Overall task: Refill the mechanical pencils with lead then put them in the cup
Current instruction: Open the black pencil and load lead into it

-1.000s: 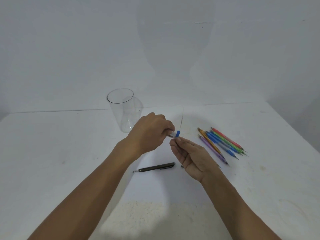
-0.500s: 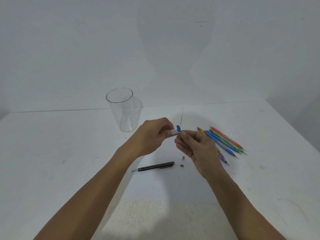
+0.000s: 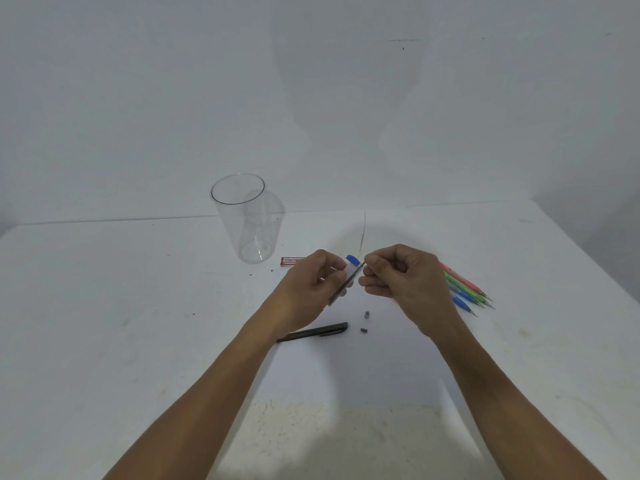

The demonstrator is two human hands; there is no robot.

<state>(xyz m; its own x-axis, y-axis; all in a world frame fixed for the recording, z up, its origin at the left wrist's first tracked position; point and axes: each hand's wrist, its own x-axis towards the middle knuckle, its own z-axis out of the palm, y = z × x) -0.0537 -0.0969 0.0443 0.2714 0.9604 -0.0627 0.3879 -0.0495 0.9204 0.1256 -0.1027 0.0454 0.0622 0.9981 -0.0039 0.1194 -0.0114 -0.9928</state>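
White table (image 3: 104, 306) set against a plain pale wall (image 3: 173, 98), seen from above by the person working at it. Both bare forearms reach in from the bottom edge and the hands meet over the middle of the table.

The left hand (image 3: 310, 285) has its fingers curled around a slim dark pencil (image 3: 341, 289), held tilted with its upper end pointing up and to the right. The same hand also grips a small clear lead tube (image 3: 352, 266) with a blue cap, pressed alongside the pencil. The right hand (image 3: 403, 275) has its fingers curled in, with thumb and forefinger pinching at the upper end of the dark pencil; whether a lead sits between them is too fine to tell.

A clear cup (image 3: 242, 216) stands upright behind and to the left of the hands, with nothing in it. A red lead case (image 3: 292, 260) lies flat just beside its base. Below the hands a black pencil (image 3: 313, 332) lies on the table, with two small grey pieces (image 3: 366, 315) near its right end. A row of coloured pencils (image 3: 465, 291) lies to the right, partly hidden behind the right hand, tips pointing right and toward the viewer.
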